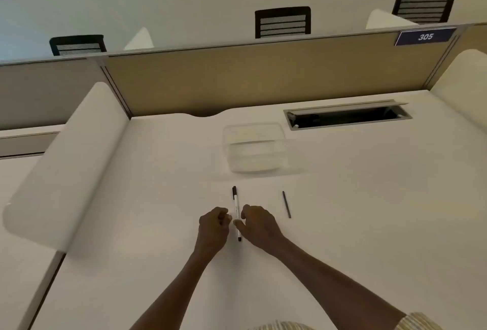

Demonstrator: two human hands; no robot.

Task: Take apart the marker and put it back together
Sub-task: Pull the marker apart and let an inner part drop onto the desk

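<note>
A white marker (236,203) with black ends lies lengthwise on the white desk, its black cap pointing away from me. My right hand (259,226) is against its barrel, thumb across the middle and fingers curled over it. My left hand (214,225) is curled in a loose fist just left of the barrel; whether its fingertips touch the marker is unclear. A thin dark rod (286,204), like an ink core, lies alone on the desk to the right of my right hand.
A clear plastic container (254,149) sits on the desk beyond the marker. An open cable tray (347,116) is set into the desk at the back right. White side dividers (66,161) and a tan back panel (263,76) enclose the desk.
</note>
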